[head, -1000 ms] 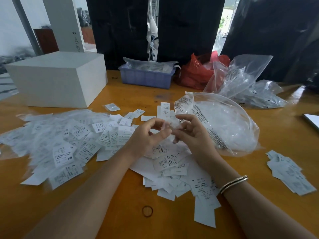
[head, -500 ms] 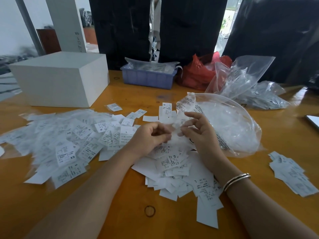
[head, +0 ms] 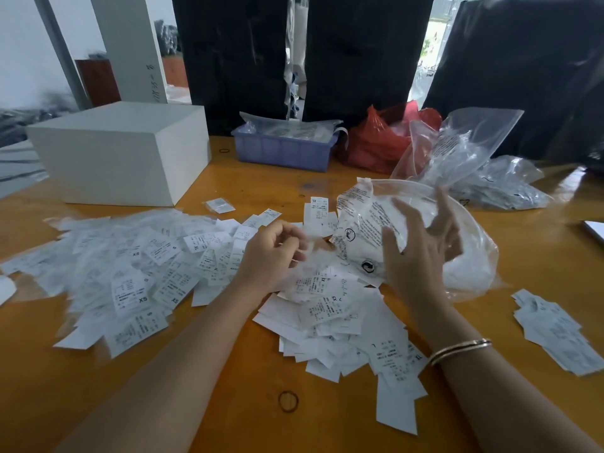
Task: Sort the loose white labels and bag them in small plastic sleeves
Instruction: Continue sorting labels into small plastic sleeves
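Observation:
A heap of loose white labels (head: 330,308) lies on the orange table (head: 183,416) right in front of me. To its left spreads a wide pile of labels in small clear sleeves (head: 130,266). My left hand (head: 274,253) hovers over the heap with curled fingers pinching a small blurred sleeve (head: 309,256). My right hand (head: 421,246) is raised with its fingers spread and holds nothing. It is in front of a large clear bag (head: 477,256) with printed text, which holds more white pieces.
A white box (head: 121,152) stands at the back left. Behind the heap are a blue tray (head: 284,152), a red bag (head: 376,145) and crumpled clear bags (head: 457,148). A small label stack (head: 555,328) lies at the right, a rubber band (head: 288,401) near me.
My hands, which worked together on one small piece, have parted. The right hand let go, lifted and spread toward the large clear bag. The left hand stayed curled over the heap.

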Motion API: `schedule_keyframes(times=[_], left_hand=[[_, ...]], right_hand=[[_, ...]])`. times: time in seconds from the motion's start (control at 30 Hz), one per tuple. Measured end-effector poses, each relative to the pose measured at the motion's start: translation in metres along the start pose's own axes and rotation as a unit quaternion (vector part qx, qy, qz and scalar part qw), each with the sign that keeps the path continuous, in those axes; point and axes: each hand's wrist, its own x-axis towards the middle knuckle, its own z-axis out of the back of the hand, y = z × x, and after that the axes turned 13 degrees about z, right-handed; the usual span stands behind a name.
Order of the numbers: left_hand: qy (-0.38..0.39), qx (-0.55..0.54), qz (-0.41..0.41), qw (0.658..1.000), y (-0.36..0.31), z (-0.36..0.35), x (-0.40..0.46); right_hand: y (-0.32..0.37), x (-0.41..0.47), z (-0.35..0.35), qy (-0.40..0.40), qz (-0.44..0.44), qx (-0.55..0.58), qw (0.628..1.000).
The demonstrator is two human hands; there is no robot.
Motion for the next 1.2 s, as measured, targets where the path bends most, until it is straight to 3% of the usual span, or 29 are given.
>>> schedule_keyframes(times=[0.03, 0.07, 0.13, 0.17, 0.3, 0.5, 0.6, 0.8, 0.9, 1.0, 1.2], left_hand=[[-0.003, 0.008, -0.005, 1.0, -0.001, 0.0, -0.001], [-0.013, 0.025, -0.013, 1.0, 0.0, 0.001, 0.0], [-0.033, 0.048, -0.021, 0.998, 0.001, 0.001, 0.0], [-0.04, 0.044, -0.021, 0.998, 0.001, 0.001, 0.0], [-0.047, 0.011, -0.028, 0.998, 0.001, 0.003, -0.001], [-0.023, -0.024, -0.018, 0.999, 0.0, 0.0, 0.001], [-0.011, -0.013, -0.025, 1.0, 0.0, -0.002, 0.001], [-0.019, 0.005, -0.041, 0.999, 0.003, -0.004, 0.0], [-0.005, 0.022, -0.083, 0.996, 0.002, -0.006, -0.004], [-0.021, 0.076, -0.12, 0.99, 0.001, -0.007, -0.009], [-0.037, 0.138, -0.153, 0.978, -0.001, -0.01, -0.012]], right_hand=[[0.008, 0.0, 0.003, 0.027, 0.074, 0.052, 0.996], [0.016, -0.001, 0.005, 0.105, 0.138, 0.113, 0.978], [0.03, -0.006, 0.007, 0.313, 0.21, 0.183, 0.908], [0.033, -0.007, 0.005, 0.377, 0.229, 0.178, 0.88], [0.035, -0.004, 0.001, 0.422, 0.254, 0.126, 0.861], [0.035, -0.006, -0.003, 0.447, 0.195, 0.18, 0.854], [0.033, -0.008, 0.0, 0.417, 0.07, 0.302, 0.854], [0.022, -0.005, -0.005, 0.125, -0.096, 0.49, 0.857], [0.018, -0.003, -0.006, 0.038, -0.148, 0.52, 0.84], [0.018, -0.002, -0.005, 0.002, -0.164, 0.527, 0.834], [0.029, -0.007, -0.008, 0.014, -0.07, 0.529, 0.846]])
